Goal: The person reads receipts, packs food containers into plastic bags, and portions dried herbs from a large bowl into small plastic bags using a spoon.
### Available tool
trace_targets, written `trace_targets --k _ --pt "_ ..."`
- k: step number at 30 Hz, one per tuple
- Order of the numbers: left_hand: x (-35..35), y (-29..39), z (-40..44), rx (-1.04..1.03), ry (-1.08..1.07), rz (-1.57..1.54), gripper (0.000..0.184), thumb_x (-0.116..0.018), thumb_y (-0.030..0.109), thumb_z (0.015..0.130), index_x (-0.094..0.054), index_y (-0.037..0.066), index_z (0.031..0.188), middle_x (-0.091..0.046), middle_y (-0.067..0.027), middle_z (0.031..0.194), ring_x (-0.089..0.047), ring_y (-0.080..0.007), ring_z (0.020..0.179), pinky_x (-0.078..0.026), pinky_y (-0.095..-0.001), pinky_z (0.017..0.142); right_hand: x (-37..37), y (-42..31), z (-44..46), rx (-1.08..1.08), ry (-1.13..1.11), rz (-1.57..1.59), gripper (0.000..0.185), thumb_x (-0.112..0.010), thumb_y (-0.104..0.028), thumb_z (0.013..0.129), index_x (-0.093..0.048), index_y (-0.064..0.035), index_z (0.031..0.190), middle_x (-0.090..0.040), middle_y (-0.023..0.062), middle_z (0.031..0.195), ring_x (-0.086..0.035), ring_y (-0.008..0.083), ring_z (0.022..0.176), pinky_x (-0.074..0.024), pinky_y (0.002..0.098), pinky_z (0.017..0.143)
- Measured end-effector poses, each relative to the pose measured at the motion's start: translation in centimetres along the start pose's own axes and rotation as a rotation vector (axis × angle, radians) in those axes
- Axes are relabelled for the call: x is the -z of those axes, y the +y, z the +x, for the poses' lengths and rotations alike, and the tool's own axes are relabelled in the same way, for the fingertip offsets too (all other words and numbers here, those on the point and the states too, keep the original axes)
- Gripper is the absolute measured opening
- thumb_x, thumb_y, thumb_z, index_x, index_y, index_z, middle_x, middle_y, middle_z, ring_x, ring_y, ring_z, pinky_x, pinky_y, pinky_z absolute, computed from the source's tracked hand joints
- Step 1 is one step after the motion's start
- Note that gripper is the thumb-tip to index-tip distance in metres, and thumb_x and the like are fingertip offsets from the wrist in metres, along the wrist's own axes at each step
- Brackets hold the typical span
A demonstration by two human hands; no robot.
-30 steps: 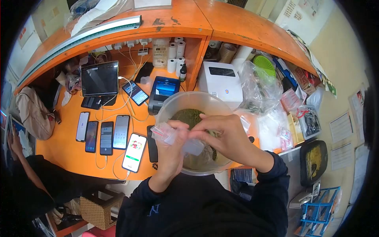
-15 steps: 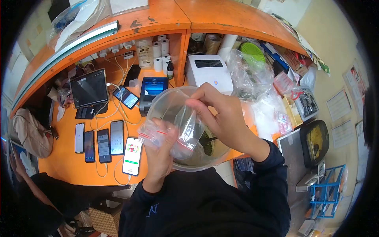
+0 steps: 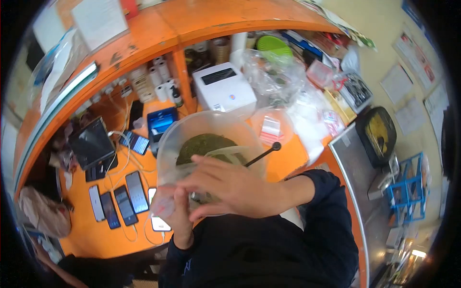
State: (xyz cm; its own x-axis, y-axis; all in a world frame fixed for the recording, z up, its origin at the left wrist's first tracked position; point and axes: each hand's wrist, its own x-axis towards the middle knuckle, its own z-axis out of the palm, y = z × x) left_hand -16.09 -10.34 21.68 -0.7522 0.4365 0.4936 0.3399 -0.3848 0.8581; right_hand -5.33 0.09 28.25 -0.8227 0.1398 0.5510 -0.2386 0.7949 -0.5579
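Note:
A clear round tub (image 3: 180, 129) holding dark green leafy matter (image 3: 206, 144) stands in front of me. Over its near left side, my left hand (image 3: 177, 211) is closed on clear plastic bags (image 3: 162, 207), their far parts hidden. My right hand (image 3: 228, 185) reaches across the tub beside it, fingers spread and blurred; a pale, see-through film shows just behind them. A black long-handled scoop (image 3: 263, 154) leans out over the tub's right rim.
Several phones (image 3: 126, 205) and a tablet (image 3: 92, 143) lie left. Behind are a card terminal (image 3: 161, 126) and a white printer (image 3: 223, 89). Small bags (image 3: 270, 128) sit on a round lid right of the tub. Another person's arm (image 3: 57, 269) shows lower left.
The view has shifted right. My right hand has come down from above the tub to beside my left hand, its fingers now spread. The scoop's handle has come into view.

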Motion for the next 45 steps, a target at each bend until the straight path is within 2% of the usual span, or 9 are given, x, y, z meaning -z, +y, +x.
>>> trace_targets --k 6,9,15,18,23,27,32,39,45 --pt "0.8 -0.4 -0.6 -0.017 -0.174 -0.257 0.043 -0.071 0.038 0.076 -0.053 0.0 0.068 -0.055 -0.0066 0.058 -0.051 -0.0162 0.05 -0.039 -0.027 0.048 -0.3 0.3 -1.7 0.039 0.008 0.185 0.023 -0.063 -0.019 0.078 -0.053 -0.0017 0.09 -0.054 0.012 0.088 -0.054 0.0293 0.087 -0.0462 0.0394 0.075" --pt "1.5 -0.6 -0.1 -0.189 -0.313 -0.142 0.049 -0.068 0.046 0.076 -0.056 -0.001 0.066 -0.055 -0.0082 0.057 -0.052 -0.0187 0.048 -0.04 -0.0277 0.047 -0.3 -0.9 -2.6 0.006 0.009 0.011 0.015 -0.061 -0.013 0.081 -0.054 -0.0058 0.093 -0.057 0.007 0.087 -0.059 0.0281 0.089 -0.0466 0.0373 0.091" --pt "0.4 0.7 -0.5 -0.473 -0.07 0.689 0.04 -0.064 0.035 0.082 -0.059 -0.001 0.066 -0.057 -0.0098 0.055 -0.059 -0.0217 0.053 -0.042 -0.0281 0.05 0.4 -0.5 -1.0 0.132 0.317 -0.387 0.033 -0.061 -0.01 0.073 -0.054 -0.0035 0.105 -0.056 0.0067 0.084 -0.058 0.0234 0.075 -0.0481 0.034 0.089" --pt "-1.0 2.8 -0.8 -0.083 -0.028 0.226 0.037 -0.065 0.032 0.082 -0.059 0.0 0.064 -0.058 -0.0097 0.058 -0.059 -0.0222 0.055 -0.043 -0.0279 0.052 -1.1 -1.9 -0.5 0.068 0.174 -0.225 0.044 -0.061 -0.012 0.073 -0.052 -0.0032 0.115 -0.056 0.0066 0.085 -0.059 0.022 0.079 -0.0489 0.0339 0.086" --pt "-1.1 2.5 -0.3 -0.586 0.078 0.478 0.013 -0.067 0.013 0.08 -0.059 0.003 0.076 -0.058 -0.0154 0.096 -0.06 -0.0246 0.072 -0.047 -0.0315 0.062 0.2 -2.0 0.1 0.073 0.281 -0.42 0.046 -0.06 -0.007 0.076 -0.05 -0.0051 0.12 -0.058 0.0061 0.085 -0.062 0.0207 0.082 -0.0517 0.0284 0.076" --pt "-0.2 2.9 -0.3 -0.646 -0.281 0.373 0.028 -0.067 0.001 0.075 -0.055 0.003 0.101 -0.048 -0.0222 0.118 -0.056 -0.0328 0.106 -0.049 -0.0396 0.089 2.5 -1.6 0.5 -0.194 0.176 0.359 0.036 -0.059 0.0 0.081 -0.05 -0.0043 0.115 -0.059 0.0053 0.084 -0.064 0.0183 0.081 -0.053 0.0254 0.07" --pt "-0.4 3.4 -0.4 -0.626 -0.251 0.438 0.046 -0.073 0.007 0.072 -0.05 0.002 0.111 -0.052 -0.0198 0.111 -0.059 -0.0304 0.098 -0.051 -0.0363 0.084 2.9 -2.3 0.6 -0.303 0.04 0.41 0.03 -0.062 0.0 0.08 -0.052 -0.0023 0.108 -0.061 0.0071 0.092 -0.064 0.0178 0.083 -0.0527 0.0258 0.07" --pt "2.7 2.4 -0.7 -0.302 -0.051 0.209 0.081 -0.08 0.035 0.066 -0.039 -0.003 0.124 -0.053 -0.0183 0.112 -0.055 -0.0232 0.096 -0.048 -0.0316 0.077 7.3 1.0 -1.3 -0.371 0.111 -0.351 0.01 -0.063 -0.003 0.074 -0.064 -0.0036 0.084 -0.062 0.0044 0.089 -0.056 0.0213 0.095 -0.0434 0.0353 0.08" --pt "6.6 1.9 -0.1 -0.131 -0.081 0.339 0.095 -0.077 0.056 0.057 -0.039 0.001 0.124 -0.048 -0.0131 0.105 -0.051 -0.0194 0.089 -0.045 -0.0273 0.071 2.8 3.1 -3.4 -0.09 -0.693 -0.859 0.013 -0.058 -0.013 0.066 -0.065 -0.0085 0.075 -0.057 0.0005 0.073 -0.049 0.0168 0.082 -0.0358 0.0276 0.078"
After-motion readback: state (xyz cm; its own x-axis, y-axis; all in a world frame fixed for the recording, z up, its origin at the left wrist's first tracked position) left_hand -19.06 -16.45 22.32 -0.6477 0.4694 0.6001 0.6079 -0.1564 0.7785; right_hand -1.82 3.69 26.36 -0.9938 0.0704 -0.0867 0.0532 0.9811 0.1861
